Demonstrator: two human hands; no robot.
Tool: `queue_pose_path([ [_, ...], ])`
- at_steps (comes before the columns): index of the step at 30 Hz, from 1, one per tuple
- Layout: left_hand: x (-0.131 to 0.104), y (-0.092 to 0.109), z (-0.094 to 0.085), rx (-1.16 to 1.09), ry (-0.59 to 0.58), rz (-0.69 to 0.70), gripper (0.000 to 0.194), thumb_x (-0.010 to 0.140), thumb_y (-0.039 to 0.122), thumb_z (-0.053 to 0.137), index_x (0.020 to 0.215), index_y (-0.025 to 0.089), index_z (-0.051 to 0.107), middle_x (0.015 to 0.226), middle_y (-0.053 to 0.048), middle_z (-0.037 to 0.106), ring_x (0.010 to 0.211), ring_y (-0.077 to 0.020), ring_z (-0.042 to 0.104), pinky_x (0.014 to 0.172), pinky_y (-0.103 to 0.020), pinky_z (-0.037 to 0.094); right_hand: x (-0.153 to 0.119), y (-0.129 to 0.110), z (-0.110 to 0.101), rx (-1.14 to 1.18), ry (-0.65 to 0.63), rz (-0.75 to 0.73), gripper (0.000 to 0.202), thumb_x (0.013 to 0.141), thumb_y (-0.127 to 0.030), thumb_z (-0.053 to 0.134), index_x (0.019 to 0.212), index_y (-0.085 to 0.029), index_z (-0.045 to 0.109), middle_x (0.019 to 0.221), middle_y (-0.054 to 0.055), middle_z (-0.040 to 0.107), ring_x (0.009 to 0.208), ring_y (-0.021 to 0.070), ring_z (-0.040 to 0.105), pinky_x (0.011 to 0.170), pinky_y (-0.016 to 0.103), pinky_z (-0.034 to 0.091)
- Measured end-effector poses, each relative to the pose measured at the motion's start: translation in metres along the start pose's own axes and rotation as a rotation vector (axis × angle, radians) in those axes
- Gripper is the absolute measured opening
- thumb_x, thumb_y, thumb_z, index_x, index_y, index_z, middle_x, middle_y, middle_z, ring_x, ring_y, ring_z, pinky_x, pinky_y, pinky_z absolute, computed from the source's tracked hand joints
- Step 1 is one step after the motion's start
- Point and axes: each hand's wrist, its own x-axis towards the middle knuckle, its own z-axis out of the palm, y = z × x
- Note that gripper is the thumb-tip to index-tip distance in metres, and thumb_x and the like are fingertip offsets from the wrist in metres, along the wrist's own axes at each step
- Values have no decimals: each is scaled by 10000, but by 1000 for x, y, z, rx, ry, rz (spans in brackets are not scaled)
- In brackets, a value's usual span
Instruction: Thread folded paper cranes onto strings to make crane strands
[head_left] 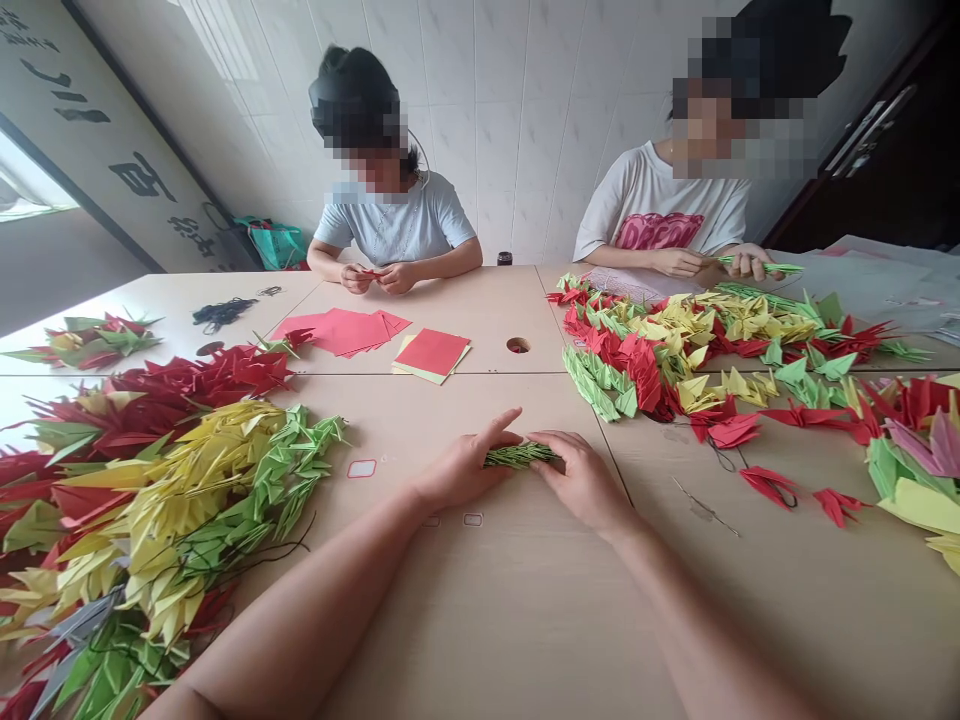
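A bundle of folded green paper pieces (521,456) lies between my two hands, above the middle of the table. My left hand (469,462) is closed round its left end, with one finger raised. The fingers of my right hand (581,475) press on the right end. Beyond the hands, a red sheet (433,352) rests on a yellow one. Strings of folded yellow paper (202,465), red paper (187,390) and green paper (296,465) are heaped on the left.
Two people sit across the table (510,600); one folds red paper, the other holds green pieces. More folded paper strings (705,330) lie at the right. A needle-like wire (709,508) lies right of my hands. Red sheets (345,330) and black thread (223,313) are further back.
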Motion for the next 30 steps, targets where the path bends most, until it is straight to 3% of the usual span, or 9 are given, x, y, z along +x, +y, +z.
queue_pose_path([
  [7, 1, -9, 10, 67, 12, 78, 624, 830, 188, 449, 1391, 274, 188, 1231, -27, 571, 1114, -175, 531, 955, -345, 392, -1, 4, 4, -5, 6, -31, 226, 807, -133, 536, 999, -202, 631, 978, 52, 664, 951, 198, 574, 853, 357, 453],
  [12, -3, -7, 19, 152, 69, 12, 541, 825, 232, 466, 1345, 255, 316, 1224, -52, 575, 1068, -194, 564, 927, -368, 418, -3, 2, 5, -10, 5, -27, 191, 807, -139, 527, 952, -179, 645, 950, 68, 673, 932, 206, 576, 852, 362, 444],
  [17, -16, 10, 27, 138, 100, 0, 440, 834, 267, 461, 1270, 218, 425, 1234, -73, 564, 1067, -195, 559, 933, -358, 417, -15, -10, 0, 5, 8, 3, 179, 785, -118, 518, 880, -181, 656, 907, 68, 684, 899, 210, 591, 823, 359, 460],
  [26, -49, 53, 40, 52, 43, -3, 315, 855, 260, 428, 1154, 230, 523, 1074, -35, 646, 900, -159, 601, 821, -284, 459, -71, -40, -13, 121, 22, 156, 138, 810, -236, 517, 919, -203, 596, 894, 45, 678, 830, 193, 634, 740, 334, 502],
  [30, -58, 73, 47, -127, 14, -136, 283, 829, 300, 478, 1083, 222, 573, 1009, -31, 650, 882, -171, 584, 803, -299, 455, -83, -47, -26, 194, -25, 184, 130, 815, -256, 528, 892, -204, 618, 880, 43, 671, 831, 178, 634, 748, 302, 508],
])
